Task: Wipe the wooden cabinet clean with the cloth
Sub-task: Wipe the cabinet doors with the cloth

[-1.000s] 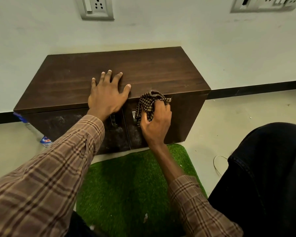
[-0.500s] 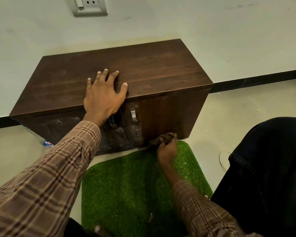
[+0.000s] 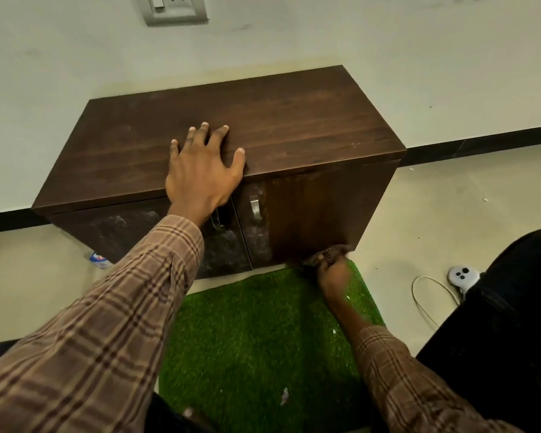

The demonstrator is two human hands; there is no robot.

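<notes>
At the bottom of the frame, two plaid sleeves reach forward over a green artificial-turf mat [image 3: 263,332] that lies on the floor against the cabinet base. In the lower right centre, the right hand [image 3: 333,278] is blurred; its grip is closed around the checked cloth [image 3: 327,256], which is pressed to the bottom edge of the right-hand door [image 3: 319,214] of the wooden cabinet [image 3: 294,126].

Progress, judged from the surfaces:
- The right door looks dark and even across most of its face. A pale smeared strip remains beside its metal handle [image 3: 255,207].
- The left door [image 3: 119,226] carries whitish smears over most of its visible area and appears not yet wiped.

Further up, at centre frame, the left hand [image 3: 202,173] lies flat on the front edge of the cabinet top, fingers spread, gripping nothing; it appears to brace the body. The top surface shows faint pale specks, chiefly toward the upper left. The cabinet stands against the wall, below a socket plate [image 3: 172,7].

Remaining work is likely the left door, the handle strip and possibly the top.
</notes>
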